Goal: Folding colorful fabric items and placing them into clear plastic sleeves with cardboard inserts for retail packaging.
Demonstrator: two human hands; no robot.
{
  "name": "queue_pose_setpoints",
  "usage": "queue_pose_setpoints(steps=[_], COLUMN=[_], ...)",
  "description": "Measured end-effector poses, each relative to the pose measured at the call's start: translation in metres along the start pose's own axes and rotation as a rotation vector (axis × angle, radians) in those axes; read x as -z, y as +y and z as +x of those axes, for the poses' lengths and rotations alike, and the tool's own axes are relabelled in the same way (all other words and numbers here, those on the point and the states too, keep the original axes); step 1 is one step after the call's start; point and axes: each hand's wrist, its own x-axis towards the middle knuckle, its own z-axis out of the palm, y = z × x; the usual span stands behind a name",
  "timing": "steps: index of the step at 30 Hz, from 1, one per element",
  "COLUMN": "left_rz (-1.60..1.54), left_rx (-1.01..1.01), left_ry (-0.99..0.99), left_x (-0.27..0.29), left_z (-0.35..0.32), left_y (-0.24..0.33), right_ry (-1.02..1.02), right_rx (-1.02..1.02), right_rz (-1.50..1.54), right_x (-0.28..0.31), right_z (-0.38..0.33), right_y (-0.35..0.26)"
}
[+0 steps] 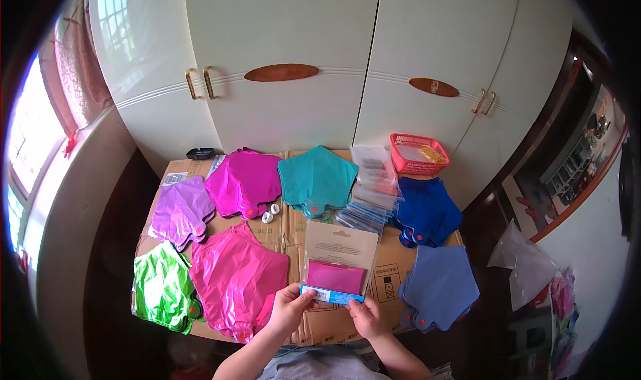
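Observation:
My left hand (288, 308) and my right hand (368, 315) both pinch the lower edge of a clear flat packet (338, 260). Inside the packet sit a beige backing card, a folded pink foil balloon (336, 276) and a blue strip along the bottom. I hold it just above the near edge of a cardboard-covered table (287, 233). A stack of pink foil star balloons (237, 280) lies directly left of my left hand. A stack of light blue ones (441, 286) lies to the right of my right hand.
More stacks lie on the cardboard: green (162, 290), lilac (181, 212), magenta (244, 181), teal (316, 178), dark blue (426, 211). Clear packets (374, 179) are piled in the middle back. A red basket (418, 153) stands at the back right, before white wardrobe doors (280, 53).

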Motion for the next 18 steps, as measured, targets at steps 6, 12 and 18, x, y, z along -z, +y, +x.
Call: queue_pose_setpoints(steps=[6,12,18], left_rz=[-0.031,-0.049,0.045], left_rx=[0.009,0.017,-0.043], left_ry=[0.036,0.027,0.050], left_x=[0.001,0.000,0.000], left_z=[0.002,0.000,-0.002], left_y=[-0.002,0.001,-0.002], right_ry=[-0.024,0.016,0.051], right_rx=[0.182,0.196,0.179], right_rz=[0.025,0.039,0.069], right_x=[-0.010,-0.021,-0.027], right_z=[0.010,0.011,0.012], right_y=[-0.009,-0.019,-0.026])
